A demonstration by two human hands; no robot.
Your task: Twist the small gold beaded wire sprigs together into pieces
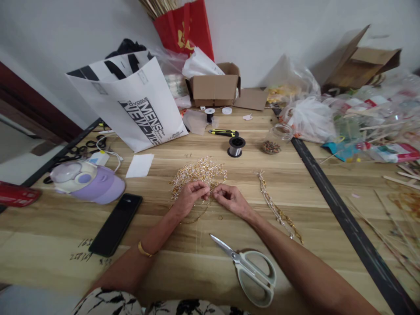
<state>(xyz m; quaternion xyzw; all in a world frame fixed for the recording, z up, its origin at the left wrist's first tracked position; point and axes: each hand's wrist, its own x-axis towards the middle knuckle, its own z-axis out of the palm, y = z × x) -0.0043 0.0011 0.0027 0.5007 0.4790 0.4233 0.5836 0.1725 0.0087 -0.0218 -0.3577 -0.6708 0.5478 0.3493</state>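
On our table [177,262], scissors [239,259] lie near the front edge, the bead pile [200,169] farther in. Our left hand [192,195] and right hand [231,198] each pinch together, on what we cannot tell; we'd best pinch lightly.

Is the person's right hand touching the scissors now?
Apart. The head view plainly shows tabletop between the right hand and the scissors.
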